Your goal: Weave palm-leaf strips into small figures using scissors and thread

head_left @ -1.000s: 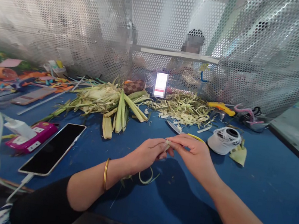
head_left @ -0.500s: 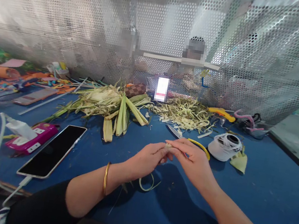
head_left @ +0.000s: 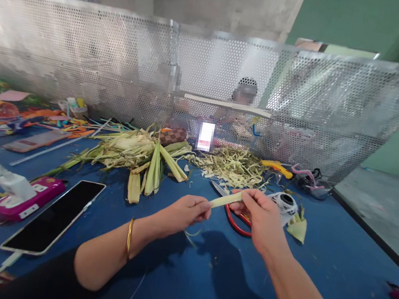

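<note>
Plainly, left hand (head_left: 189, 213) and right hand (head_left: 261, 216) pinch a pale strip (head_left: 226, 201) (scissors (head_left: 237, 228) nearby), fingers (head_left: 203, 205) at either end.

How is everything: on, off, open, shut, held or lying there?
Pale strip, held at both ends
Left hand, pinching one end
Right hand, pinching the other
Near phone, screen dark, cable plugged in
Back screen, lit
White adapter, plugged in
Scissors, lying partly hidden; open or shut unclear

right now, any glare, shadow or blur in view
Head view throughout: the screen glares white; dark shadows lie on the table below the left hand and right hand; a person's head behind the mesh is pixelated; the strip looks fairly clear.
</note>
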Action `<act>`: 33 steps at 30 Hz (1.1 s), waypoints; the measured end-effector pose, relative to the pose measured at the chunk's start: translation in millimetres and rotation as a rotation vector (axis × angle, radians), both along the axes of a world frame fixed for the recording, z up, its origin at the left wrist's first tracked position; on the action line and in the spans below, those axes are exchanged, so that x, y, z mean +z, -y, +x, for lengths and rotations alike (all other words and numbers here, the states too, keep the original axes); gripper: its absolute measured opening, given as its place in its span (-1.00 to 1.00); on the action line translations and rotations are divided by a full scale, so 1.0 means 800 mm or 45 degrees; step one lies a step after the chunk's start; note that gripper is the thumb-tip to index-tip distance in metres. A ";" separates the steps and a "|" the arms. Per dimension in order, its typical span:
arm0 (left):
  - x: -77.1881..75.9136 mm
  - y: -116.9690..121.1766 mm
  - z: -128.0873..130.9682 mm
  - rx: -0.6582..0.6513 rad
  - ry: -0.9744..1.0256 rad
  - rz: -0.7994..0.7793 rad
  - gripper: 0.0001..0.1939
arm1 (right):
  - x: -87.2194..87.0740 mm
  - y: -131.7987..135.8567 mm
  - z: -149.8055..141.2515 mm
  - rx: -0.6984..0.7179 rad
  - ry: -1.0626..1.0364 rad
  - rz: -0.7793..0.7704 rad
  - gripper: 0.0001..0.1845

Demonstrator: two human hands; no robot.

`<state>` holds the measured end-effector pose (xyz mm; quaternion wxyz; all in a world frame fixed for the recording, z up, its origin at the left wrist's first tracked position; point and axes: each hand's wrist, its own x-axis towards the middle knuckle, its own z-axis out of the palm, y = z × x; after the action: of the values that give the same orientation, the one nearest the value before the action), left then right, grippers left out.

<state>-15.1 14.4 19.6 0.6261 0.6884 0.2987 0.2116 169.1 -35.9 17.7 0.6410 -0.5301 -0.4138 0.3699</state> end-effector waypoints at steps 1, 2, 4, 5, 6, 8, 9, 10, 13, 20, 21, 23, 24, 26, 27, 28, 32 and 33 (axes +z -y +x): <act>0.002 -0.002 -0.001 -0.016 -0.005 -0.018 -0.57 | 0.002 -0.001 0.005 -0.001 -0.123 0.001 -0.73; 0.004 -0.005 -0.002 -0.041 -0.013 -0.035 -0.57 | 0.003 -0.002 0.010 -0.005 -0.235 0.006 -0.71; 0.008 -0.011 -0.005 -0.065 -0.016 -0.036 -0.57 | 0.005 -0.004 0.022 -0.019 -0.411 0.024 -0.70; 0.010 -0.014 -0.006 -0.069 -0.012 -0.025 -0.57 | 0.006 -0.004 0.027 -0.032 -0.465 0.043 -0.69; 0.011 -0.019 -0.007 -0.072 -0.001 -0.011 -0.57 | 0.006 -0.004 0.032 -0.050 -0.492 0.073 -0.69; 0.013 -0.028 -0.010 -0.069 0.028 0.026 -0.56 | 0.007 -0.004 0.040 -0.079 -0.471 0.156 -0.69; 0.013 -0.034 -0.011 -0.070 0.043 0.055 -0.56 | 0.007 -0.004 0.043 -0.086 -0.439 0.202 -0.70; 0.013 -0.040 -0.012 -0.059 0.050 0.088 -0.56 | 0.007 -0.004 0.044 -0.091 -0.405 0.245 -0.71; 0.008 -0.055 -0.012 0.169 -0.011 0.121 -0.62 | 0.007 -0.002 0.039 -0.110 -0.296 0.342 -0.74; -0.002 -0.022 0.012 0.865 0.186 0.277 -0.76 | -0.005 0.000 0.015 -0.325 0.389 0.371 -0.84; -0.003 -0.012 0.018 0.685 0.208 0.100 -0.67 | -0.008 0.001 0.010 -0.307 0.561 0.388 -0.84; -0.004 0.005 0.031 0.290 0.263 -0.408 -0.55 | -0.016 0.004 0.000 -0.225 0.945 0.475 -0.85; -0.006 0.010 0.037 0.189 0.307 -0.591 -0.54 | -0.020 0.005 -0.005 -0.161 1.146 0.539 -0.85; -0.009 0.012 0.043 0.179 0.395 -0.779 -0.59 | -0.027 0.007 -0.015 -0.029 1.523 0.679 -0.80; -0.009 0.011 0.043 0.201 0.435 -0.814 -0.64 | -0.030 0.008 -0.019 0.019 1.686 0.752 -0.77; -0.009 0.008 0.042 0.209 0.467 -0.834 -0.69 | -0.032 0.009 -0.023 0.045 1.826 0.820 -0.75; -0.001 0.002 0.032 0.329 0.435 -0.864 -0.72 | -0.033 0.011 -0.035 0.044 2.117 0.994 -0.74; 0.003 0.002 0.029 0.374 0.399 -0.871 -0.72 | -0.032 0.012 -0.037 0.057 2.143 1.009 -0.74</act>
<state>8.4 13.1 21.7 0.8202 0.3497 0.3478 0.2897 139.7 -45.4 -8.1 0.2566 -0.3580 -0.8488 -0.2924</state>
